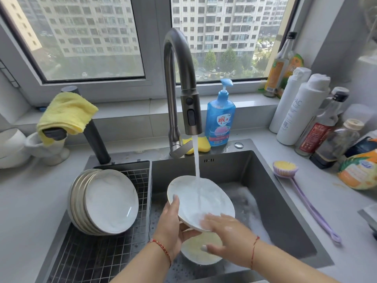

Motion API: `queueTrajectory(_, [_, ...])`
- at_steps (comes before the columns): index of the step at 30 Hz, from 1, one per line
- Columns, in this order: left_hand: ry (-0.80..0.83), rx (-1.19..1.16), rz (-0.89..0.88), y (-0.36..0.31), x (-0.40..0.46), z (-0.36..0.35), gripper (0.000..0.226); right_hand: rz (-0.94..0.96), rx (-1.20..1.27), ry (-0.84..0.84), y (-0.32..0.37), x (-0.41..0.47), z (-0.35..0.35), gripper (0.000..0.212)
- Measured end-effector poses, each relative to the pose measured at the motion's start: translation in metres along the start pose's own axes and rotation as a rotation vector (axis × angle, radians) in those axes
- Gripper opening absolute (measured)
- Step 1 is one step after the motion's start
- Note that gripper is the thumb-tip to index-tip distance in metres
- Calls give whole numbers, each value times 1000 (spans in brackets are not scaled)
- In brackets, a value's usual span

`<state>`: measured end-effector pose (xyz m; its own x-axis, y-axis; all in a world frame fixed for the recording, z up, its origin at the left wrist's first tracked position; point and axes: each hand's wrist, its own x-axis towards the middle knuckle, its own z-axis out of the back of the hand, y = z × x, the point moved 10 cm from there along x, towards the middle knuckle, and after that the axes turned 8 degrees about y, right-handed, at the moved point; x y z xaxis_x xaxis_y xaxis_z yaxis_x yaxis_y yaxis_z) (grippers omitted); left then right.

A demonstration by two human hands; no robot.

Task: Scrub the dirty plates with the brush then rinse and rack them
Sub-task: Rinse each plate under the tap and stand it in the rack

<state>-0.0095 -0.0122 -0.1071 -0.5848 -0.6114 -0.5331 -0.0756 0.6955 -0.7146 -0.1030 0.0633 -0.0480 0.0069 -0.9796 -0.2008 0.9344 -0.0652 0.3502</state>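
I hold a white marbled plate (189, 193) tilted under the running faucet (191, 111), with water streaming onto it. My left hand (173, 225) grips the plate's left rim from below. My right hand (226, 235) lies flat on the plate's near edge, fingers spread. Below them a yellowish dirty plate (200, 252) rests in the sink (285, 211) among suds. Several clean plates (106, 203) lean stacked in the black wire rack (98, 254) on the left. The purple long-handled brush (285, 168) lies on the counter to the right of the sink.
A blue dish soap bottle (221, 119) and yellow sponge (201, 146) stand behind the sink. Several bottles (318, 127) crowd the right counter. A yellow cloth (65, 115) hangs at left near white ceramic ware (40, 148).
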Motion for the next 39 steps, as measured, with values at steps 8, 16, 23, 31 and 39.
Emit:
queueTrajectory(8, [17, 155, 19, -1, 5, -21, 28, -27, 184, -199, -22, -3, -5, 27])
queueTrajectory(16, [5, 686, -124, 5, 18, -45, 48, -304, 757, -108, -72, -10, -26, 10])
queueTrajectory(23, [-96, 806, -164, -7, 29, -54, 44, -301, 1005, -56, -62, -13, -32, 17])
queueTrajectory(31, [-137, 470, -5, 0, 50, -17, 52, -209, 1274, -91, -53, -24, -26, 17])
queueTrajectory(39, [-94, 236, 219, 32, 35, -3, 60, -132, 1638, -193, -69, -21, -26, 51])
